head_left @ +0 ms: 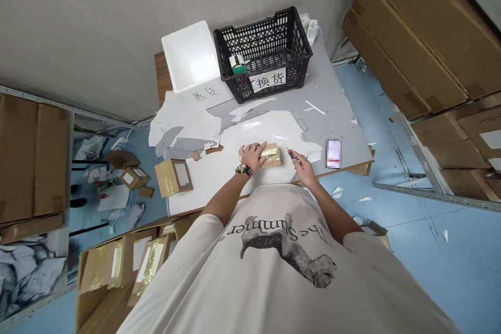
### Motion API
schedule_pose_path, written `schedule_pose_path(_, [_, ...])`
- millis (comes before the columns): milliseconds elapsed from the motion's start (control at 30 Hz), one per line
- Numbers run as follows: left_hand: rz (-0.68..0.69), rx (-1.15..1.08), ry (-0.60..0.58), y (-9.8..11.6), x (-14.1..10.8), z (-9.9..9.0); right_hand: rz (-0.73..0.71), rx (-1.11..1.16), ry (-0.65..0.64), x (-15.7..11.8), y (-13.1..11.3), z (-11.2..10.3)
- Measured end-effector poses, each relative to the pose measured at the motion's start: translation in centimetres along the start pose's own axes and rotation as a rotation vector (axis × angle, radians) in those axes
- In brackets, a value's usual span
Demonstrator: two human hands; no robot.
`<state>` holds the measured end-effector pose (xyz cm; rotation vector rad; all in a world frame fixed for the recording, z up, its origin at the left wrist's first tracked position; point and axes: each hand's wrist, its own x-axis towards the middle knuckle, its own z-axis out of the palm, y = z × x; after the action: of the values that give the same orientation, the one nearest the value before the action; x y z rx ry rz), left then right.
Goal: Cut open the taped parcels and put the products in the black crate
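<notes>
A small cardboard box (pixel 273 159) with shiny yellowish tape lies on the white, worn table top near its front edge. My left hand (pixel 252 157) rests on the left part of this box, fingers spread over it. My right hand (pixel 303 168) is closed around the red and black handle of a thin-bladed knife (pixel 290 154). The blade points up and left, just right of the box and apart from it. A dark patterned band circles my left wrist.
Behind stand a black plastic crate (pixel 261 62) holding a small green and white box, and a white bin (pixel 191 57). A taped carton (pixel 173 177) sits at the table's left edge, a phone (pixel 333 154) at the right. Shelves with cartons (pixel 422 36) flank the table.
</notes>
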<state>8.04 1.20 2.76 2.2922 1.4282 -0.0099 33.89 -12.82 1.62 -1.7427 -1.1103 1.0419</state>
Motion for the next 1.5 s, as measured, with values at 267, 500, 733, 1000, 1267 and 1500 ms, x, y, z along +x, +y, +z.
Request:
schedule_pose_path(267, [0.106,0.012,0.083,0.0,-0.7,0.9,-0.279,-0.474,-0.169,-3.1,0.1,-4.7])
schedule_pose_path(500, [0.146,-0.032,0.113,-0.3,-0.5,1.2,-0.337,-0.907,-0.273,-1.5,-1.5,-4.0])
schedule_pose_path(733, [0.163,-0.036,0.14,-0.6,-0.5,1.6,-0.345,-1.129,-0.352,1.6,-3.3,-3.0])
schedule_pose_path(1000, [0.143,-0.103,0.204,-0.7,-0.2,2.0,-0.415,-1.233,-0.472,3.6,-4.9,-5.6])
schedule_pose_path(1267, [0.21,-0.142,0.26,-1.1,-0.1,2.5,-0.524,-1.129,-0.521,3.8,-4.9,-7.8])
schedule_pose_path(1500, [0.382,-0.137,0.236,-1.2,-0.8,2.2,-0.268,-0.652,-0.331,0.2,-1.5,-8.2])
